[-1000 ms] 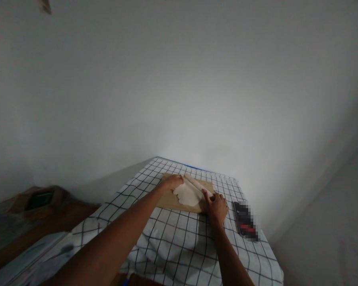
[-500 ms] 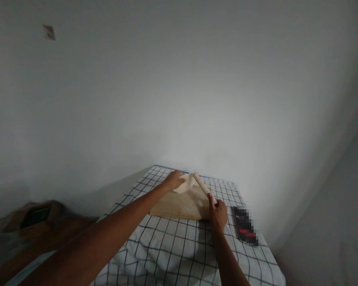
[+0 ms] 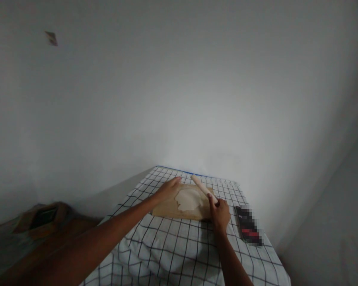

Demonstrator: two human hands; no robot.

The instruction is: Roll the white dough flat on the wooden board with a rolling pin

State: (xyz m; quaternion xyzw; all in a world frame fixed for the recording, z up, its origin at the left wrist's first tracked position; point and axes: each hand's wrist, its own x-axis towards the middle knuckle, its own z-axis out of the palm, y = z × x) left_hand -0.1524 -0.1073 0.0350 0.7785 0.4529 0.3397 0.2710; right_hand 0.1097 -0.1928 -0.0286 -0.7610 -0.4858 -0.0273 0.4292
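Note:
A flat, pale sheet of dough lies on a wooden board set on a chequered cloth. My left hand rests flat on the board's left side, fingers stretched out toward the dough's edge. My right hand is closed round the near end of a pale rolling pin, which slants away over the board's right side, next to the dough.
The black-and-white chequered cloth covers the table against a plain white wall. A dark flat object with red marks lies on the cloth right of the board. A brown wooden surface with a dark item sits at the left.
The dough, lifted and folded over the pin half a second ago, now lies spread flat on the board. My left hand has let it go and flattened beside it.

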